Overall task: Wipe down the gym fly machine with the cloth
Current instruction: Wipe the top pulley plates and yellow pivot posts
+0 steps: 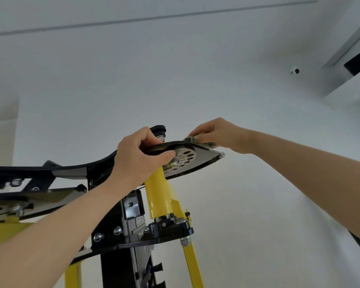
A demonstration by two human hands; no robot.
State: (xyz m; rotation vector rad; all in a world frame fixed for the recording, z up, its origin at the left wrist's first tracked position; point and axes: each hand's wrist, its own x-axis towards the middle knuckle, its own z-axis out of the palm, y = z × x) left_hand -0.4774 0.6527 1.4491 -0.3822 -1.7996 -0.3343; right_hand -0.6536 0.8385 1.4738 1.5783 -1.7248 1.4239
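Note:
I look up at the top of the black and yellow fly machine. Its black top plate carries a round silver disc with several holes. My left hand grips the plate's edge, fingers over the top and thumb underneath beside the disc. My right hand presses a greenish cloth onto the upper side of the plate near its right tip. Only a small bunch of cloth shows under the fingers.
A yellow pivot tube runs down from the plate to a black bracket. Another black arm extends left. White wall and ceiling lie behind, with a small camera and a ceiling unit at the upper right.

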